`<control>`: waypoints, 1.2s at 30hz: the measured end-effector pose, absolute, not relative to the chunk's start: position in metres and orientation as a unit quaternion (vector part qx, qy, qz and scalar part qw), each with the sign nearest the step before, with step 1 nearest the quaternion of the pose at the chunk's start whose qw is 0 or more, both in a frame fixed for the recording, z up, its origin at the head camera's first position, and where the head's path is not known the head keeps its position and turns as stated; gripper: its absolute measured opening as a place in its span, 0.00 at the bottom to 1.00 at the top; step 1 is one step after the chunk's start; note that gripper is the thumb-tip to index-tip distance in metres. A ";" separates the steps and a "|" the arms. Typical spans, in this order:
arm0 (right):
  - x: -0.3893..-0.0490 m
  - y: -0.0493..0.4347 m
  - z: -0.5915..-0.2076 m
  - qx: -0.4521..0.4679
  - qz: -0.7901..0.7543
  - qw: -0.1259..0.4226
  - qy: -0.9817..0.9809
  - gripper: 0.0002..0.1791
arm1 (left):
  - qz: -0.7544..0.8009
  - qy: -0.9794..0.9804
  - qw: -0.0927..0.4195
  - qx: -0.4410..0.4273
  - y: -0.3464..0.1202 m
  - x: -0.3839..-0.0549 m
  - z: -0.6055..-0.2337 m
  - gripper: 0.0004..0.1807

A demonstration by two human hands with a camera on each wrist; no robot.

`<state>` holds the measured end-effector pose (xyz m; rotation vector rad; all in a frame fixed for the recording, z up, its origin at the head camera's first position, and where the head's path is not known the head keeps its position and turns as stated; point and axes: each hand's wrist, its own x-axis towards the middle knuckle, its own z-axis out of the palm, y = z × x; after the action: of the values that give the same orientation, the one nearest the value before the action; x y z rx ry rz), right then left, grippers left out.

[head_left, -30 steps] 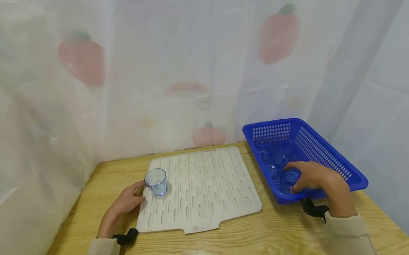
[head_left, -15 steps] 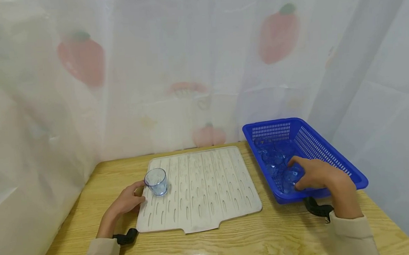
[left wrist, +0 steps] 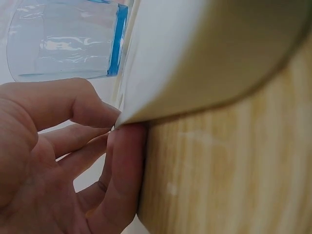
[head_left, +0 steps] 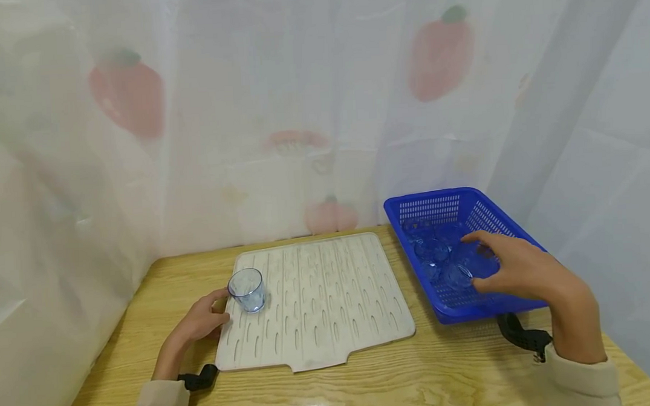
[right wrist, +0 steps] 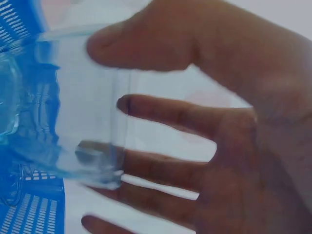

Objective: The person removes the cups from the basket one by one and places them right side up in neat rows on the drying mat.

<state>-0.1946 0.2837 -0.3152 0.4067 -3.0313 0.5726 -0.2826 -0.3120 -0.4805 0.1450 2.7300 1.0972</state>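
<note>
In the head view, my right hand (head_left: 524,270) holds a clear bluish drinking glass (right wrist: 85,105) between thumb and fingers, over the front part of the blue plastic basket (head_left: 429,289). The right wrist view shows this glass between the thumb and the spread fingers. On the left side of a pale drying mat (head_left: 324,306) stands another bluish glass (head_left: 248,293), mouth up. My left hand (head_left: 201,317) rests at the mat's left edge, just beside that glass. In the left wrist view its thumb and fingertips touch the mat's edge, close to the table.
Several more glasses (head_left: 432,251) lie in the left part of the basket. Mat and basket sit on a wooden table (head_left: 387,376). Behind them hangs a whitish curtain (head_left: 342,93) with faded strawberry prints, and more sheeting closes off both sides.
My right hand has lifted a glass from among those at the basket's front and moved slightly right with it. The left hand and the glass on the mat stay put.
</note>
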 end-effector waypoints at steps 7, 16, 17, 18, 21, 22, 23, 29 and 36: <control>-0.191 0.281 -0.310 0.143 0.207 0.059 -0.966 0.41 | 0.387 0.916 0.102 0.043 -0.312 -0.283 -0.482 0.35; -0.189 0.275 -0.307 0.186 0.279 0.112 -0.935 0.39 | 0.420 0.901 0.109 0.027 -0.310 -0.284 -0.483 0.37; -0.189 0.274 -0.307 0.190 0.283 0.116 -0.933 0.39 | 0.411 0.905 0.103 0.032 -0.310 -0.284 -0.483 0.36; -0.189 0.273 -0.307 0.193 0.286 0.119 -0.931 0.39 | 0.406 0.908 0.102 0.035 -0.310 -0.284 -0.483 0.36; -0.189 0.269 -0.307 0.193 0.292 0.130 -0.928 0.39 | 0.376 0.921 0.090 0.050 -0.312 -0.283 -0.483 0.36; -0.190 0.268 -0.307 0.193 0.296 0.132 -0.926 0.40 | 0.374 0.922 0.091 0.050 -0.312 -0.283 -0.483 0.36; -0.191 0.267 -0.307 0.192 0.300 0.133 -0.925 0.40 | 0.375 0.921 0.091 0.049 -0.312 -0.283 -0.484 0.36; -0.195 0.263 -0.313 0.183 0.319 0.147 -0.918 0.41 | 0.420 0.901 0.107 0.027 -0.310 -0.282 -0.485 0.37; -0.203 0.252 -0.318 0.183 0.337 0.158 -0.910 0.40 | 0.428 0.897 0.107 0.027 -0.310 -0.283 -0.485 0.37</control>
<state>-0.2034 0.2524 -0.3175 0.5239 -2.6012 0.9647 -0.2834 -0.3099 -0.4847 0.0788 2.6418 1.2598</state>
